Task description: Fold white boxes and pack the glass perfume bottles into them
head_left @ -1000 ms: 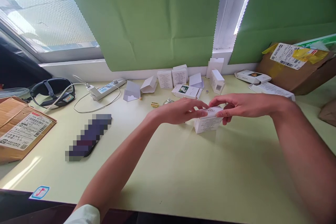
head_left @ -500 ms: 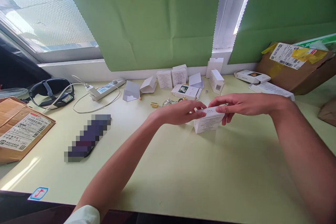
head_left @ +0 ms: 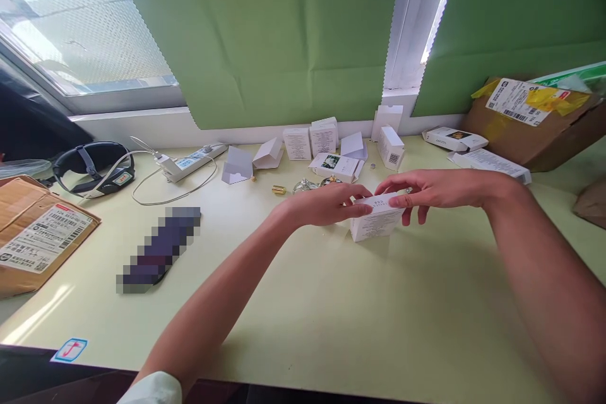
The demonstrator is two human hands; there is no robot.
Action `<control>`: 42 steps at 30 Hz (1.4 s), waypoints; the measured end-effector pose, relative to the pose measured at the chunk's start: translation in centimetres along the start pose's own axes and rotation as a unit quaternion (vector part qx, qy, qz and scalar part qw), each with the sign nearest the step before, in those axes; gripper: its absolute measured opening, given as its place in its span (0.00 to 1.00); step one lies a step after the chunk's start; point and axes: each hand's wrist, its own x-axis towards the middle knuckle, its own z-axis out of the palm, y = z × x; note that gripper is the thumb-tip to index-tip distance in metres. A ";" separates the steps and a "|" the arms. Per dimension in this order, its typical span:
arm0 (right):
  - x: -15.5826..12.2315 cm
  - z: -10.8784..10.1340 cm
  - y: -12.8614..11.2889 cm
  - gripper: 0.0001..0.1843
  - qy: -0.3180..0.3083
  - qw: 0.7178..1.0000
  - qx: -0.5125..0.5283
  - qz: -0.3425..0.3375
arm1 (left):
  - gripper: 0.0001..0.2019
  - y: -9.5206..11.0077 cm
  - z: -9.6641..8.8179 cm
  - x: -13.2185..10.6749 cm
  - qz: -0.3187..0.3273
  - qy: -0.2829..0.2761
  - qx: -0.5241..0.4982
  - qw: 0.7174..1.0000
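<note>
A small white printed carton (head_left: pixel 376 225) stands upright on the pale table (head_left: pixel 360 315), its lid closed on top. My left hand (head_left: pixel 334 203) grips its left upper edge, thumb on the near side of the lid. From the right, my right hand (head_left: pixel 421 192) pinches the top with thumb and index finger, the other fingers hanging free behind the right side. Just beyond my left hand sit glass bottles (head_left: pixel 304 185) with shiny parts, partly hidden by it. A gold cap (head_left: pixel 279 189) lies to their left.
More white cartons (head_left: pixel 297 142) and opened card pieces (head_left: pixel 237 165) line the back by the windowsill. At left are a power strip (head_left: pixel 189 163), a headset (head_left: pixel 95 167), a pixelated dark object (head_left: pixel 161 246) and a brown parcel (head_left: pixel 89 219). A cardboard box (head_left: pixel 544 139) fills the back right.
The right hand's lower fingers have spread and extended slightly away from the carton's side. Both hands and the carton otherwise stay in place.
</note>
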 end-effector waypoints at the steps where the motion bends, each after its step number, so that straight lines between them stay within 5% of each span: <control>1: 0.0 0.0 0.0 0.35 0.003 1.000 -0.001 0.002 | 0.23 0.1 0.0 -0.1 0.000 0.002 0.003 1.000; 13: -0.1 0.5 -0.4 0.35 0.014 0.999 -0.030 0.002 | 0.24 1.1 1.0 -0.2 0.021 0.040 0.056 0.997; 25: 0.2 0.8 -1.1 0.41 -0.002 1.000 -0.018 0.011 | 0.24 1.3 1.2 0.3 -0.042 0.037 -0.049 0.997; 36: 0.0 0.7 -0.6 0.34 0.017 0.998 -0.044 -0.032 | 0.26 1.2 1.5 -0.3 -0.004 0.102 -0.015 0.995; 42: 0.3 0.5 0.0 0.30 0.015 0.998 -0.048 -0.039 | 0.24 0.7 1.4 -0.3 -0.004 0.094 0.007 0.996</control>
